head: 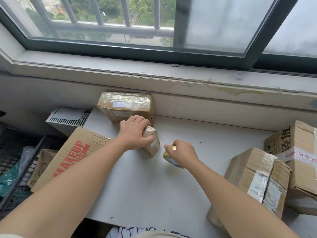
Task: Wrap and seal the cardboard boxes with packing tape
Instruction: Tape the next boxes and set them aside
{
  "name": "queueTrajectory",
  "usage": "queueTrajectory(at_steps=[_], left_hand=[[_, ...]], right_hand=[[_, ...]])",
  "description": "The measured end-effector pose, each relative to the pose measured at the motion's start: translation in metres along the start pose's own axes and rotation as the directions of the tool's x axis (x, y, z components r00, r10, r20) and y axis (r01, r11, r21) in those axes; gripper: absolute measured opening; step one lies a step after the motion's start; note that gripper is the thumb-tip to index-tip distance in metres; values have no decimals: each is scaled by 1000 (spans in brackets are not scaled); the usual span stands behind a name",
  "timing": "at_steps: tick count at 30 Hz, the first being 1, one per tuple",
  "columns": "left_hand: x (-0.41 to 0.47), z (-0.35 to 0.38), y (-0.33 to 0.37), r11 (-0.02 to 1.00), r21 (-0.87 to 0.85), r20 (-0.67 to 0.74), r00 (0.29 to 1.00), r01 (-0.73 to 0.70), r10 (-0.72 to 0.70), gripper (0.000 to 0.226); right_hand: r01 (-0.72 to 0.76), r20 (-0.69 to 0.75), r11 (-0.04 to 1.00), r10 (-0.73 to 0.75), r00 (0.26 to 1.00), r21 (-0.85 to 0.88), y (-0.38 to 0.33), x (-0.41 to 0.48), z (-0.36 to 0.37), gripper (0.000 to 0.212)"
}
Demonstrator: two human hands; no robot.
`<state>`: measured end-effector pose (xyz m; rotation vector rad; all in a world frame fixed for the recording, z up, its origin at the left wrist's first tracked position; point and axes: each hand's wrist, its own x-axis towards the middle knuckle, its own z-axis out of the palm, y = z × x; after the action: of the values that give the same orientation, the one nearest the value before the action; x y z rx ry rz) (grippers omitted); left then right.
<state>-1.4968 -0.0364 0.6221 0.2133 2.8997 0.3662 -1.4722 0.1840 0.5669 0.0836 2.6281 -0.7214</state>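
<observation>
Mid-task: left hand (135,133) gripping small box (152,143) mid-frame, right hand (183,152) clutching tape roll (169,159); wrapped box (125,103) above, right-edge boxes (253,172) seemingly pending.

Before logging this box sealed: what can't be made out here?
Head view:
- small box: top mostly hidden under left hand.
- tape roll: largely covered by right hand; any strand to the box too faint.
- rear box label: print too small.
- printed box at right: cut off by frame edge.

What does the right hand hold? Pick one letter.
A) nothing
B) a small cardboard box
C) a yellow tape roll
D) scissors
C: the right hand grips the yellow tape roll; the left hand holds the small box.
</observation>
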Motion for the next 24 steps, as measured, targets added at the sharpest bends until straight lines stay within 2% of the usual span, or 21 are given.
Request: queueTrajectory(at_steps=[5, 7, 10, 12, 16, 18, 21, 24], left_hand=[[3, -14, -20, 933, -338, -48, 987, 126, -151, 46], [-1, -21, -26, 805, -576, -4, 984, 144, -179, 35], [-12, -15, -26, 525, -839, 39, 977, 145, -208, 28], [-21, -1, -29, 394, -906, 66, 970, 157, -234, 23], [-35, 32, -42, 303, -920, 185, 956, 251, -228, 7], [-35, 46, -48, 321, -903, 219, 948, 286, -231, 15], [-36, 63, -57, 555, -779, 214, 956, 291, -202, 23], [-39, 67, -55, 711, -676, 93, 980, 193, -177, 41]], right_hand=[[84, -13, 995, -83, 996, 62, -8, 0, -41, 51], [159, -51, 975, -153, 987, 153, -18, -1, -70, 53], [271, -59, 926, -265, 962, 263, -34, -2, -106, 48], [294, -14, 927, -299, 954, 233, -38, 0, -118, 43], [311, 118, 949, -314, 942, 40, -40, 7, -112, 46], [337, 154, 940, -327, 932, -47, -45, 9, -98, 48], [357, 153, 930, -341, 927, -87, -57, 12, -84, 48], [355, 152, 930, -338, 929, -98, -64, 15, -76, 45]])
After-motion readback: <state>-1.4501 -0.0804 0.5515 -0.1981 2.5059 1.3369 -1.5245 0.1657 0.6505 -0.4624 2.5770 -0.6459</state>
